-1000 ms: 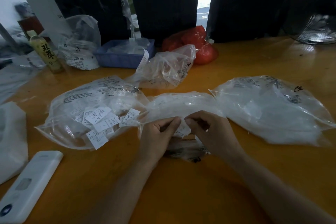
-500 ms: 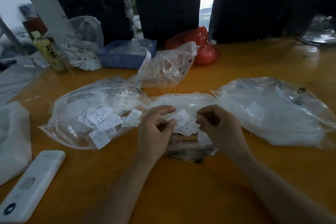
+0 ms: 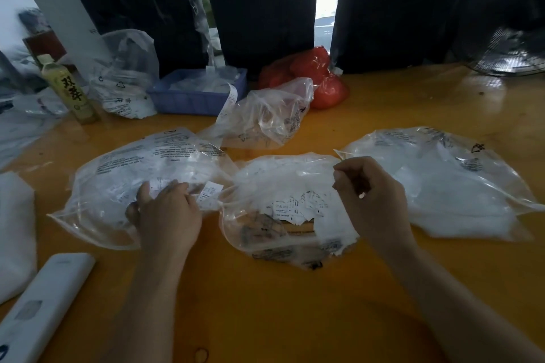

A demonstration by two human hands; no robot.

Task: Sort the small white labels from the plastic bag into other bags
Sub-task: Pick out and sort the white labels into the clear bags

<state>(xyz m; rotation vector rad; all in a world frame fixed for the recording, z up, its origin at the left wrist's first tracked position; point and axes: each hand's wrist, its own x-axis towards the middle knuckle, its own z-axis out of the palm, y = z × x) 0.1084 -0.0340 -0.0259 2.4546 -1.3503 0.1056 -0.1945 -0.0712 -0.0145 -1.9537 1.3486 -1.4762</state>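
Note:
Three clear plastic bags lie side by side on the orange table. The middle bag (image 3: pixel 283 174) holds a heap of small white labels (image 3: pixel 298 208) at its torn front. My left hand (image 3: pixel 166 215) lies on the mouth of the left bag (image 3: pixel 124 162), thumb and fingers pinching a white label (image 3: pixel 156 185); another label (image 3: pixel 210 196) lies just right of it. My right hand (image 3: pixel 373 200) hovers between the middle bag and the right bag (image 3: pixel 460 186). Its fingers are curled tight, with a small white bit showing among them.
A white remote-like device (image 3: pixel 44 300) lies front left beside white fabric (image 3: pixel 14 233). Behind are a crumpled clear bag (image 3: pixel 265 118), a blue tray (image 3: pixel 194 97), a drink bottle (image 3: pixel 70 91), red bags (image 3: pixel 312 74) and a fan (image 3: pixel 507 50) at the back right.
Both hands have left the middle bag's label heap and moved apart. The left hand went left onto the left bag. The right hand rose toward the right bag.

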